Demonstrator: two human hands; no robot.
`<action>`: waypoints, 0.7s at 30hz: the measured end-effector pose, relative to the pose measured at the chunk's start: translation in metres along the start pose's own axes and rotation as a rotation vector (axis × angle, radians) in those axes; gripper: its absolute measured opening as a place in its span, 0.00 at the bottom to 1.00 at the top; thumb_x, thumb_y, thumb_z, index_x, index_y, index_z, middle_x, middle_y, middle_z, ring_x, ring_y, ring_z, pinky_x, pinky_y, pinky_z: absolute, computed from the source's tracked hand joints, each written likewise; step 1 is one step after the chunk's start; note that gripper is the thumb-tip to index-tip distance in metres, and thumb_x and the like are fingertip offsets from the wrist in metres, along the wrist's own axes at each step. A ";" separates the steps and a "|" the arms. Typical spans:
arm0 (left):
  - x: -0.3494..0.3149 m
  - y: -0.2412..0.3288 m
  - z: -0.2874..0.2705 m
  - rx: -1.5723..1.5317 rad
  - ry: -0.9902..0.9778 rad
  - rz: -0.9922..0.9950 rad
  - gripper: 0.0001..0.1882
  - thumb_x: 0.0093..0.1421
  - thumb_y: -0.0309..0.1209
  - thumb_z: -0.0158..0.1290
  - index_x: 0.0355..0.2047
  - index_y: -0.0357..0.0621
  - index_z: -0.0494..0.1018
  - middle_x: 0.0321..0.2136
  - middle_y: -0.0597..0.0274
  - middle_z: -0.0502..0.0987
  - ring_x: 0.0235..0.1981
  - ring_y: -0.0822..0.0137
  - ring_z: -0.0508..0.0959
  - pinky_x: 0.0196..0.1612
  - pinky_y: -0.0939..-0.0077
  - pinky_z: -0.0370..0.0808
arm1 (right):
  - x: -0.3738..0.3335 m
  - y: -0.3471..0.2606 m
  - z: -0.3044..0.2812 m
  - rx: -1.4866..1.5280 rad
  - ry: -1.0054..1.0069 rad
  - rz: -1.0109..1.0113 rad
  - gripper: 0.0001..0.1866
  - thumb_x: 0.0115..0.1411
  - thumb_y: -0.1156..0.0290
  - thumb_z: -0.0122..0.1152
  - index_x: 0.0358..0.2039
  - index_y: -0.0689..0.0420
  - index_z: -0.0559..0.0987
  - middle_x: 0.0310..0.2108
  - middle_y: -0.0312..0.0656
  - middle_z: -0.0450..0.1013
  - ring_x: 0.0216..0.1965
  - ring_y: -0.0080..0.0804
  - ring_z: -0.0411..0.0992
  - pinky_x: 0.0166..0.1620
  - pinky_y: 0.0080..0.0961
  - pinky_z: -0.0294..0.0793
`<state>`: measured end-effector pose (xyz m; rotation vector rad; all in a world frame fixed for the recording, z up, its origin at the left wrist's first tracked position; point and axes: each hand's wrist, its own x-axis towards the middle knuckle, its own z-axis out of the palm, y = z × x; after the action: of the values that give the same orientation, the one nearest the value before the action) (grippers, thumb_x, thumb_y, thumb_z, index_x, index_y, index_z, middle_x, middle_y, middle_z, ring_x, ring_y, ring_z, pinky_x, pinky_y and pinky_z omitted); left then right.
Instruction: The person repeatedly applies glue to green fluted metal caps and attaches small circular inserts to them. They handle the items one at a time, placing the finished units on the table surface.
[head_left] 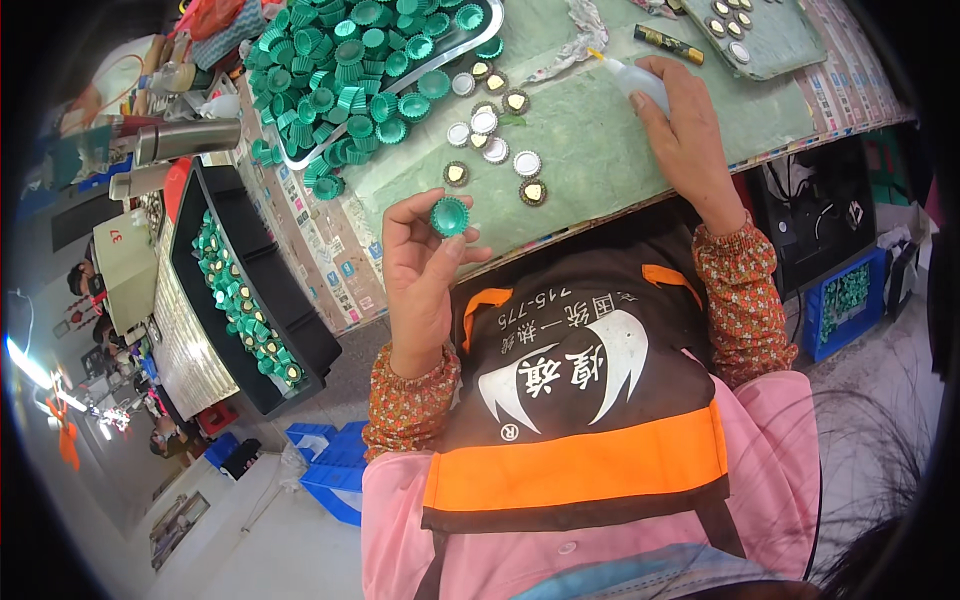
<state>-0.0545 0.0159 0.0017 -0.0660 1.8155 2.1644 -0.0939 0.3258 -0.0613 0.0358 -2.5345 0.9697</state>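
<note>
Between the thumb and fingers of my left hand [418,268] is a small green fluted cup [450,217], its open side facing up. My right hand [690,135] is closed round a translucent white squeeze bottle [640,86], whose thin yellow tip points to the left over the table. Between the hands, crimped bottle caps lie scattered on the green tabletop [610,175]. Some, like a pale silvery cap [527,164], look plain; others, like a dark cap [533,192], have a cream-coloured piece in the middle. The bottle and green cup are apart.
At the far left, green cups heap over a clear tray [493,28]. A dark tube [668,44] and a shallow tray [775,48] with caps lie far right. Left of the table stand a black bin [315,355] of filled green cups and a steel flask [190,141]. A blue crate [848,305] is at right.
</note>
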 end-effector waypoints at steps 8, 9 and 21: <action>-0.001 -0.007 -0.013 -0.093 0.001 -0.059 0.25 0.69 0.31 0.50 0.64 0.37 0.61 0.52 0.49 0.74 0.45 0.68 0.78 0.45 0.70 0.84 | 0.011 -0.028 -0.004 -0.350 0.112 -0.151 0.15 0.60 0.67 0.65 0.47 0.53 0.78 0.42 0.44 0.72 0.48 0.45 0.68 0.49 0.43 0.65; 0.000 -0.007 -0.013 -0.102 -0.002 -0.067 0.26 0.69 0.31 0.50 0.64 0.37 0.61 0.52 0.49 0.74 0.45 0.68 0.78 0.45 0.70 0.84 | 0.013 -0.033 -0.002 -0.319 0.121 -0.183 0.15 0.59 0.67 0.65 0.46 0.52 0.79 0.41 0.43 0.72 0.48 0.44 0.68 0.48 0.44 0.65; -0.001 -0.004 -0.007 -0.080 -0.057 -0.083 0.25 0.71 0.31 0.48 0.65 0.37 0.60 0.51 0.50 0.75 0.45 0.69 0.78 0.46 0.71 0.83 | 0.035 -0.059 0.069 -0.205 -0.157 -0.259 0.10 0.54 0.70 0.64 0.38 0.54 0.80 0.39 0.40 0.70 0.47 0.41 0.67 0.48 0.43 0.64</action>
<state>-0.0535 0.0096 -0.0032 -0.0952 1.6652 2.1580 -0.1416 0.2419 -0.0561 0.3834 -2.6733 0.6266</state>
